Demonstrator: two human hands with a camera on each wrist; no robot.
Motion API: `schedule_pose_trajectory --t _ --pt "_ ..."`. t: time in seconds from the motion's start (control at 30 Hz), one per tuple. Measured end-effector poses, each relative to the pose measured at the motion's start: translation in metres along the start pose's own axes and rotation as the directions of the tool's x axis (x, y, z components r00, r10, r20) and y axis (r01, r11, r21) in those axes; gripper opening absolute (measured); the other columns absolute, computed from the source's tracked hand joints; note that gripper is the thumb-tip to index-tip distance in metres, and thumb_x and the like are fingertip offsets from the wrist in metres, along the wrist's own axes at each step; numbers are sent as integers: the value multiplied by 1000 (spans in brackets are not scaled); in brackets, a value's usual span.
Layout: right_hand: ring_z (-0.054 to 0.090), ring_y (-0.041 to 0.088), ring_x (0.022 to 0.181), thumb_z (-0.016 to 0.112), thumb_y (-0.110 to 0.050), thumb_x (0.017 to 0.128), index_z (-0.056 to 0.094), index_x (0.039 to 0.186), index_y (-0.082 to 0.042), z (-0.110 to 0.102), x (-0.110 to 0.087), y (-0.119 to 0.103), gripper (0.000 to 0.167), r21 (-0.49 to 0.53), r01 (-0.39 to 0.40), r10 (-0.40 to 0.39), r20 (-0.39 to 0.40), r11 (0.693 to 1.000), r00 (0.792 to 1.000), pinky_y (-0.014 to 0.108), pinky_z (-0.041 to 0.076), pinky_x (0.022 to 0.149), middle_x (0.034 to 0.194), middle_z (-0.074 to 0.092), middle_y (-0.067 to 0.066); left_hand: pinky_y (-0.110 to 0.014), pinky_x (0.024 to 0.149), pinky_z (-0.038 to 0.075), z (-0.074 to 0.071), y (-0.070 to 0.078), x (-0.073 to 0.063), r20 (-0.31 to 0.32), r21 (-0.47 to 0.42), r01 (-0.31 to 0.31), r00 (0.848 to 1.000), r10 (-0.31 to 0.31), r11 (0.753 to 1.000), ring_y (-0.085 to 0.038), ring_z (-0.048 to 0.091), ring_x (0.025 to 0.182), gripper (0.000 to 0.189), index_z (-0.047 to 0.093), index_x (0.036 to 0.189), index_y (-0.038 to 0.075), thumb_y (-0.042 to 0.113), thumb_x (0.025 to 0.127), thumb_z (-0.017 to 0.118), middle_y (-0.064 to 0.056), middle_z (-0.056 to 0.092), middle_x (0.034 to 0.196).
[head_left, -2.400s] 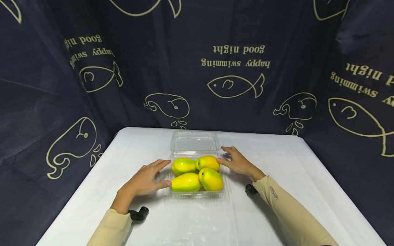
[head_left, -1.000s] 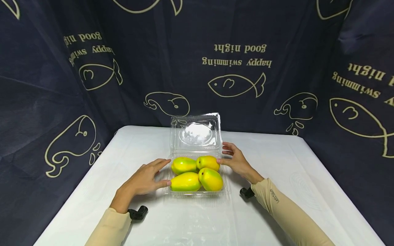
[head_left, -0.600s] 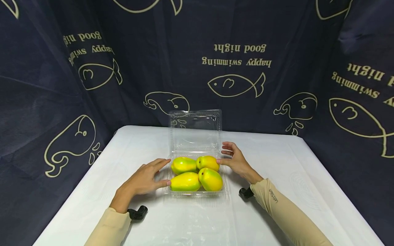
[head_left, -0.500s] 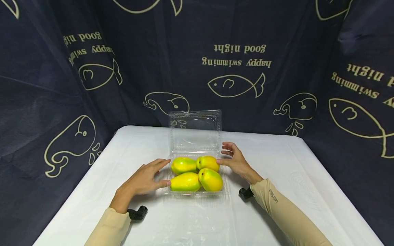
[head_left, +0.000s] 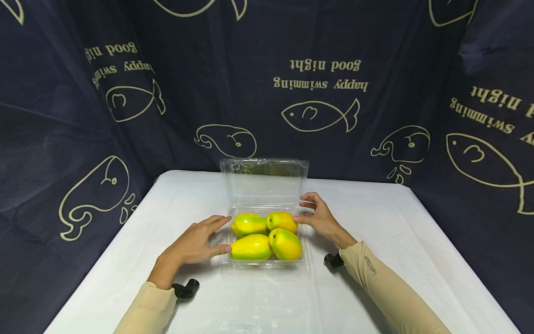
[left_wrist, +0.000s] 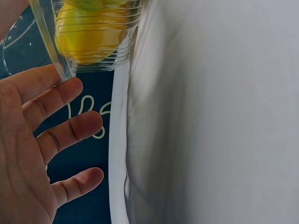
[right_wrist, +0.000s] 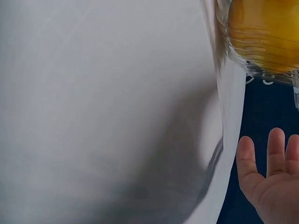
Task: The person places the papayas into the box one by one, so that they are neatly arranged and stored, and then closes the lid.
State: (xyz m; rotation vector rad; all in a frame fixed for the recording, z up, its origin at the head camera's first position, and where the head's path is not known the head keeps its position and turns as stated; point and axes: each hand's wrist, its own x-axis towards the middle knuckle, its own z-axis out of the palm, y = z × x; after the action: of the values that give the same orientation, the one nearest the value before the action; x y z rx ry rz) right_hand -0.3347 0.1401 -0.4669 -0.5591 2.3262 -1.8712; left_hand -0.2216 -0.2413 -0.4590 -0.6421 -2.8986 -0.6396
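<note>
A clear plastic clamshell box [head_left: 267, 263] holds several yellow-green fruits that look like mangoes [head_left: 285, 244]. Its hinged lid [head_left: 267, 183] stands raised at the back, top edge leaning toward me. At the box's left side my left hand [head_left: 192, 243] has thumb and fingers spread; in the left wrist view a fingertip touches the box's rim [left_wrist: 65, 70]. My right hand [head_left: 323, 220] lies at the right rear corner, its thumb against the box edge beside a fruit and its fingers close to the lid's base. In the right wrist view several fingers [right_wrist: 276, 149] extend below the box.
The box stands on a table with a white cover [head_left: 267, 301]. A dark blue curtain [head_left: 333, 153] with fish drawings and upside-down lettering surrounds the table at the back and both sides. Black wrist cameras [head_left: 186, 289] sit under both forearms.
The lid has swung up from lying back, passed upright, and now tilts toward me. The right hand has shifted slightly at the lid's corner. The left hand and the fruits stay put.
</note>
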Motion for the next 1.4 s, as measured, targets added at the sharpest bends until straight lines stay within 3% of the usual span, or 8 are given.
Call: schedule_pose_trajectory --t 0.17,0.27,0.53,0.73,1.0,1.1,1.3,1.4 --pt "43 39 140 84 -1 78 40 136 0 -1 0 0 73 -10 12 -12 -2 1000 1000 56 40 111 151 40 18 -69 105 36 1 -1 1 -9 -2 -3 1000 3 1000 -25 53 135 87 40 155 28 74 84 62 4 46 153" --pt "42 38 140 84 -2 78 40 137 0 -2 -2 -3 74 -12 13 -13 -1 1000 1000 56 39 112 150 40 17 -68 105 36 2 0 1 -10 -3 -10 1000 10 1000 -26 51 137 87 40 155 28 73 84 63 4 46 153" --pt "44 37 137 85 -1 77 42 133 -1 -4 -4 -6 71 -33 22 -23 -6 999 1000 55 38 113 148 42 16 -69 105 36 3 0 1 -4 0 -10 1000 10 1000 -26 51 137 87 39 155 29 73 84 62 3 46 154" --pt "45 35 135 88 -8 76 44 123 2 -5 -6 -12 64 -95 62 -64 -21 994 998 55 38 113 145 46 11 -67 105 37 3 1 2 -6 11 -19 1000 20 1000 -25 51 137 87 40 155 28 74 84 61 3 46 153" --pt "44 37 136 88 -11 77 45 126 4 -8 -16 -25 67 -103 93 -97 -33 990 995 56 36 114 143 49 12 -67 105 38 0 3 1 -9 27 -22 1000 22 999 -27 51 137 86 40 155 28 73 84 62 2 47 153" --pt "44 38 137 87 -9 77 46 122 5 -9 -21 -30 63 -87 123 -126 -27 989 992 59 35 114 143 49 14 -62 104 40 -1 4 1 -21 54 -26 999 27 998 -24 51 137 86 42 154 28 73 84 62 1 49 152" --pt "47 31 132 86 -5 77 50 129 1 -10 -33 -33 64 -68 178 -180 -25 982 983 60 34 113 140 49 17 -52 99 43 0 3 0 -50 82 -33 998 37 996 -19 52 136 87 45 152 27 76 83 60 3 51 150" --pt "48 24 130 83 -1 79 49 132 0 -10 -42 -31 62 -63 211 -213 -20 975 977 60 34 112 141 48 16 -49 97 43 0 3 0 -49 71 -31 998 34 997 -16 61 122 87 44 153 27 77 83 59 4 51 150"
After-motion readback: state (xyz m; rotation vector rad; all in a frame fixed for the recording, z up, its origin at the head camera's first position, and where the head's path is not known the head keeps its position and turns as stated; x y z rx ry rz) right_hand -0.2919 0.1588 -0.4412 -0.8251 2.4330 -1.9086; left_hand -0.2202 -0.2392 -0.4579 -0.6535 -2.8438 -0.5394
